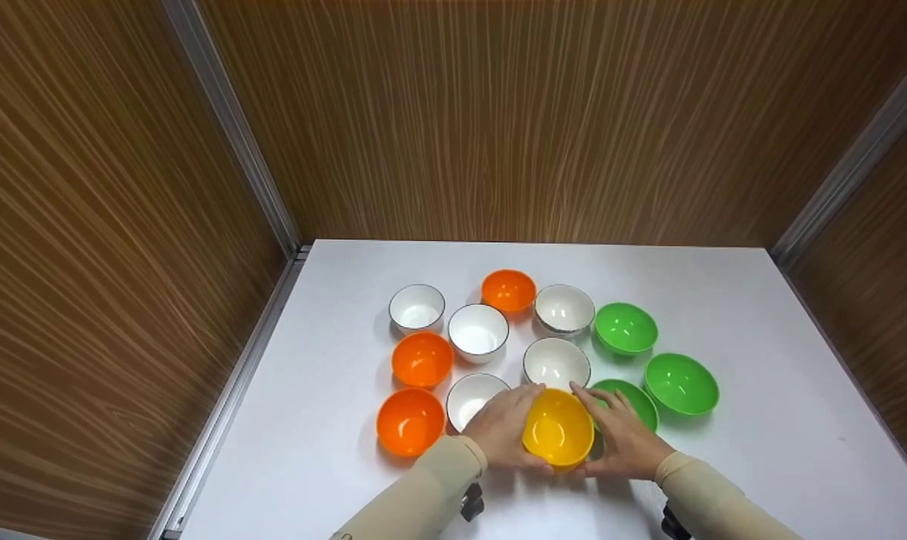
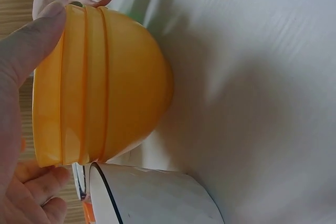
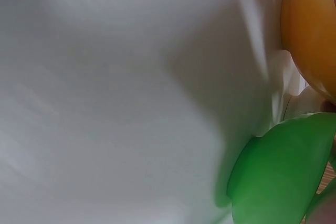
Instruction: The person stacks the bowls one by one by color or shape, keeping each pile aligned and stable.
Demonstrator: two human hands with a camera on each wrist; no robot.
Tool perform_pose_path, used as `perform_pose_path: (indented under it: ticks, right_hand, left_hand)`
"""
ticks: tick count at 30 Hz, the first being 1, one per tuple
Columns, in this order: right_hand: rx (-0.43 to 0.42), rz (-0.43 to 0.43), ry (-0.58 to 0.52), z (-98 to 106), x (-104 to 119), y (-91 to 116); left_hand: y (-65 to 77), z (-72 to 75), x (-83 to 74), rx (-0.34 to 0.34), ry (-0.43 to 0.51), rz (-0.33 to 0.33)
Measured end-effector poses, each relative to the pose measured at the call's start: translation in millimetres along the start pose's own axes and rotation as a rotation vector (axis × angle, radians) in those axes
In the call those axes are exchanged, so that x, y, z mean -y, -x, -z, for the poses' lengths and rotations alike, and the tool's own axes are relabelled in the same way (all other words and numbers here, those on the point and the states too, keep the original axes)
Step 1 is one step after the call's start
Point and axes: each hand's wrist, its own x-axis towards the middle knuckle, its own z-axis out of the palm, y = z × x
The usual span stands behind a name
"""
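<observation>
A nested stack of yellow bowls (image 1: 558, 429) is between my two hands near the front of the group, its open side up. In the left wrist view several rims of the yellow stack (image 2: 94, 87) show one above another. My left hand (image 1: 504, 429) grips its left side, thumb at the near rim and fingers along the far side. On the right, my right hand (image 1: 624, 441) holds the rim between thumb and fingers. A white bowl (image 2: 152, 195) stands close beside the stack. Just right of it, a green bowl (image 3: 283, 171) is partly covered by my right hand in the head view.
Several white bowls (image 1: 479, 330) stand in the middle of the white table (image 1: 288, 450). Orange bowls (image 1: 421, 360) are at the left and back, green bowls (image 1: 682, 384) at the right. Wood-patterned panels (image 1: 498, 135) enclose the table at the back and sides.
</observation>
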Motion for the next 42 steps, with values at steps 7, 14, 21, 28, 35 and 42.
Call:
perform_pose_path:
  ticks: [7, 14, 21, 28, 35, 42]
  right_hand:
    - [0.003, -0.030, -0.007, 2, 2, 0]
    - [0.022, -0.049, -0.007, 3, 2, -1]
    - [0.019, -0.080, -0.016, 4, 2, 0]
    - [0.018, -0.077, -0.018, 1, 2, 1]
    - [0.012, -0.082, -0.022, 1, 3, 1]
    - [0.027, -0.100, -0.009, 2, 3, 1]
  left_hand:
    - [-1.4, -2.4, 3.8, -0.074, 0.008, -0.049]
    - [-1.0, -4.9, 5.8, -0.067, 0.040, -0.013]
    - [0.8, -4.8, 3.0, -0.021, 0.053, 0.028]
    - [2.8, -6.5, 4.4, 0.008, 0.012, 0.066]
    - [2.2, -10.9, 4.2, 0.041, -0.026, 0.107]
    - [0.0, -12.5, 6.9, 0.049, -0.040, 0.115]
